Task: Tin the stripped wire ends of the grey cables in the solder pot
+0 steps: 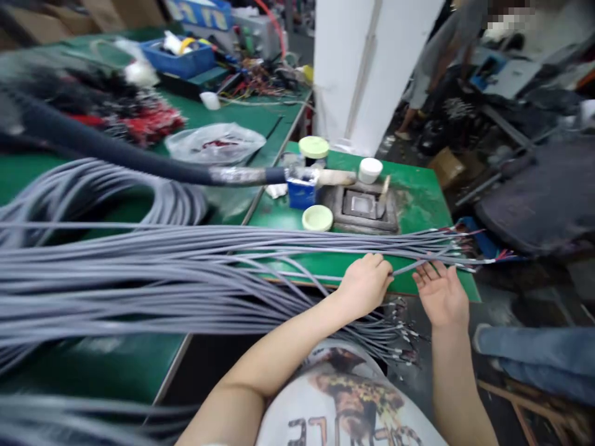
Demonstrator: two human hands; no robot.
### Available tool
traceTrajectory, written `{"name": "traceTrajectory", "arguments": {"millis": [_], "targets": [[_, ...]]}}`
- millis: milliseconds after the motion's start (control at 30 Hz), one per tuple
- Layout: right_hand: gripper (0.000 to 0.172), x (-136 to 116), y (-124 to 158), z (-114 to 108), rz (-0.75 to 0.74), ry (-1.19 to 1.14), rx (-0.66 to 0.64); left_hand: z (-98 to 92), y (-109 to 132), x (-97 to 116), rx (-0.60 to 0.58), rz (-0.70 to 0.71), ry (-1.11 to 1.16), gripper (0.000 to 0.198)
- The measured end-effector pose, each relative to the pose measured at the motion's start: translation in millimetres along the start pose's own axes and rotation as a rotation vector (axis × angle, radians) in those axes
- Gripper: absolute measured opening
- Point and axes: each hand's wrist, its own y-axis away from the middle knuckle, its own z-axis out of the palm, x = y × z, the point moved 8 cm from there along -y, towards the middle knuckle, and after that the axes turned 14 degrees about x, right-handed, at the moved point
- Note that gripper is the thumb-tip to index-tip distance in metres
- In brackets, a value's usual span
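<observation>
My left hand (pixel 366 284) is closed around a single grey cable (pixel 405 267) at the front edge of the green table. To its right, my right hand (pixel 442 294) is open, palm up, with its fingertips at that cable; whether they touch it I cannot tell. Just behind both hands runs a bundle of grey cables (pixel 297 238), its stripped ends (pixel 458 238) showing thin coloured wires at the table's right edge. Below my left forearm, more grey cables (pixel 279 306) hang over the front edge, their ends (pixel 404 337) near my shirt.
A solder pot (pixel 365 204) sits behind the cables, beside a blue box (pixel 302 191), a pale green lid (pixel 317 218) and a white cup (pixel 370 170). A dark hose (pixel 176 170) crosses from the left. Coiled cable (pixel 181 198) lies left. Another person's legs (pixel 539 353) are at right.
</observation>
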Motion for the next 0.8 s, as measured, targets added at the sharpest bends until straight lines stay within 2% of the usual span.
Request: {"name": "traceTrajectory", "arguments": {"millis": [100,167,200,267,400,500,600,667,733,800], "targets": [[0.033,-34.0,6.8,-9.6,-0.249,-0.024,0.150,9.2,15.4,-0.9,-0.131,-0.040,0.125,0.016],[0.034,-43.6,18.2,-12.8,-0.387,0.093,0.235,16.1,22.2,-7.3,-0.175,-0.116,0.264,0.019],[0.035,-43.3,22.5,-13.1,-0.412,0.162,0.256,18.4,22.5,-12.4,-0.166,-0.175,0.353,0.029],[0.036,-34.3,25.9,-12.7,-0.359,0.241,0.239,24.6,18.4,-25.2,-0.139,-0.345,0.561,0.044],[0.034,-14.2,23.6,-18.8,-0.190,0.164,0.161,47.5,2.0,-40.5,-0.161,-0.706,0.974,0.045],[0.027,-15.6,21.8,-41.1,-0.216,0.081,0.239,57.8,-10.2,-44.4,-0.100,-0.843,1.131,0.051],[0.021,-30.8,26.7,-72.7,-0.333,-0.034,0.388,66.3,-13.2,-48.6,-0.054,-0.929,1.183,0.054],[0.021,-46.7,36.4,-85.4,-0.448,-0.037,0.436,72.7,-11.1,-47.8,-0.116,-0.944,1.147,0.052],[0.023,-58.5,47.6,-78.6,-0.519,0.150,0.359,75.8,-8.7,-42.0,-0.211,-0.906,1.097,0.048],[0.023,-56.3,59.0,-55.1,-0.516,0.495,0.176,72.9,-7.8,-30.9,-0.275,-0.835,1.106,0.044]]}}
